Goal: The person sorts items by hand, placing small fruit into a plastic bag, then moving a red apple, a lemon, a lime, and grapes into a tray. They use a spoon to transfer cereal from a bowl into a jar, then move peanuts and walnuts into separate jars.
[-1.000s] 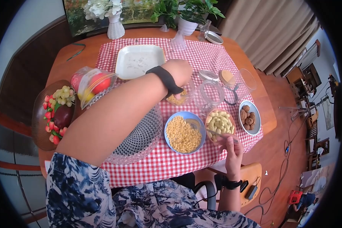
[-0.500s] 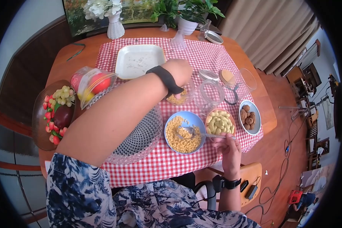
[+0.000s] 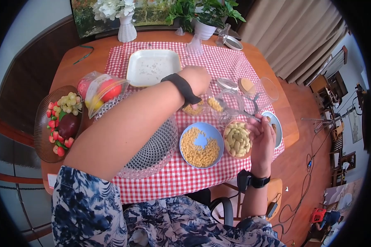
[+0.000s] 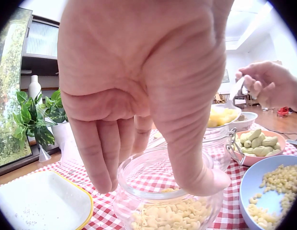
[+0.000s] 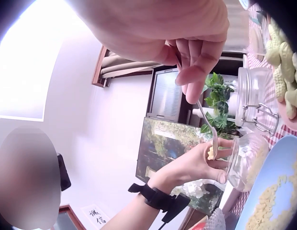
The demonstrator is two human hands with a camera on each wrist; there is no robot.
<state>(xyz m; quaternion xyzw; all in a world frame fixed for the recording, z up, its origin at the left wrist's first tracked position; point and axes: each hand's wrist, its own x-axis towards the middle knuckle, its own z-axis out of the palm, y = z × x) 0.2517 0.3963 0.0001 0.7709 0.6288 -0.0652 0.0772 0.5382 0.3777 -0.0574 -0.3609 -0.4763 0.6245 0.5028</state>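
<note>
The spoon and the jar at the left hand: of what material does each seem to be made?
Spoon: probably polished metal, as its thin grey handle shines. Jar: smooth and clear, likely glass; the macaroni shows through its glossy wall, though hard clear plastic could look similar.

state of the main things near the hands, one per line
left hand, gripping pasta jar
right hand, pinching spoon
spoon, loaded with pasta
pasta jar, open, partly filled
blue bowl, pasta around bare patch
peanut bowl, full
clasp jar, open
white tray, nearly empty
walnut dish, partly hidden
</note>
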